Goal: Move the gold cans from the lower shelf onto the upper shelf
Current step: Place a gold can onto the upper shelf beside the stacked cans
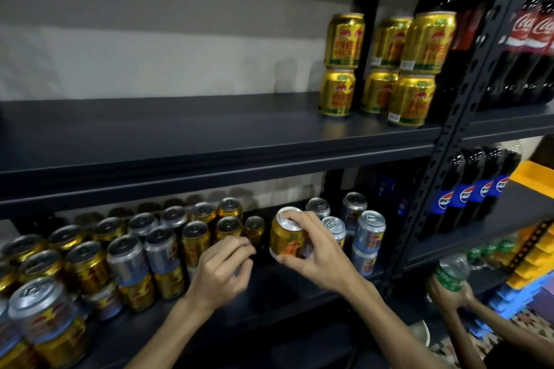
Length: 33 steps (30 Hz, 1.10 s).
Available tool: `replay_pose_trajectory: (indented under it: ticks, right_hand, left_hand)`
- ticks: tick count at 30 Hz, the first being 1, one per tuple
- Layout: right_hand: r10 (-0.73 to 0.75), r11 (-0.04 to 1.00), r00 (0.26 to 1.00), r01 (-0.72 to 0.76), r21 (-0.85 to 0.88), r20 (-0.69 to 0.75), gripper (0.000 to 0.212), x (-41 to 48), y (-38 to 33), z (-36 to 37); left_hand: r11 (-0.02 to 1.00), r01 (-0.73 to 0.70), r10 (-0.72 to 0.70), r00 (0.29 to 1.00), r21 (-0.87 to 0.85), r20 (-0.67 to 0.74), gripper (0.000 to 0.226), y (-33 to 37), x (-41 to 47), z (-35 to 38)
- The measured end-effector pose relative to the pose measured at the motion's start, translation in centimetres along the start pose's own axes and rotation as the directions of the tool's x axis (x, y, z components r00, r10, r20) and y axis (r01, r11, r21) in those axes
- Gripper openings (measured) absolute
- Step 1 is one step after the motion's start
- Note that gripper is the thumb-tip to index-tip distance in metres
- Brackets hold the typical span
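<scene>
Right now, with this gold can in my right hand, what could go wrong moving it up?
The right hand pinches the gold can by rim and base with fingertips, so it might slip. Lifting, it could clip the upper shelf edge, or topple the two-high gold stacks there.

1. The left hand (223, 268) and the right hand (317, 252) were seen bare, with long, slender fingers.
2. The left forearm (168, 329) and the right forearm (389, 317) were shown uncovered from the wrists to the lower edge of the view.
3. Both arms were seen as slim; finer detail was lost to blur.
</scene>
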State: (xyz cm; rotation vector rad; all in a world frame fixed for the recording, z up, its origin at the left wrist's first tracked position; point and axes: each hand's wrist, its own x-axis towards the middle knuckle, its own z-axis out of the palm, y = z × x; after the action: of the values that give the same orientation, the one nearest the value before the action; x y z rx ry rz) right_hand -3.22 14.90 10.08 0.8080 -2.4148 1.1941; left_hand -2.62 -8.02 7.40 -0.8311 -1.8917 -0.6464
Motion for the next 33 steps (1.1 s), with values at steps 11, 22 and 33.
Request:
replay_pose_trajectory:
  ticks: [11, 22, 33]
  right_hand:
    - [-0.138, 0.97, 0.881, 0.213, 0.117, -0.451, 0.074, 4.4, -8.4, -12.8]
    - [-0.003, 0.996, 0.879, 0.047, 0.08, -0.477, 0.074, 11.5, -4.8, -16.1]
    - [0.019, 0.998, 0.893, -0.041, -0.039, -0.45, 0.085, 11.9, -3.9, -15.5]
  left_hand:
    - [0.966, 0.192, -0.163, 0.973, 0.173, -0.166, 0.018, 2.7, 19.2, -8.8]
    - [0.747, 0.441, -0.644, 0.665, 0.497, 0.377, 0.046, -0.3, 21.9, -8.3]
    - [0.758, 0.427, -0.64, 0.634, 0.493, 0.435, 0.047, -0.5, 21.9, -8.3]
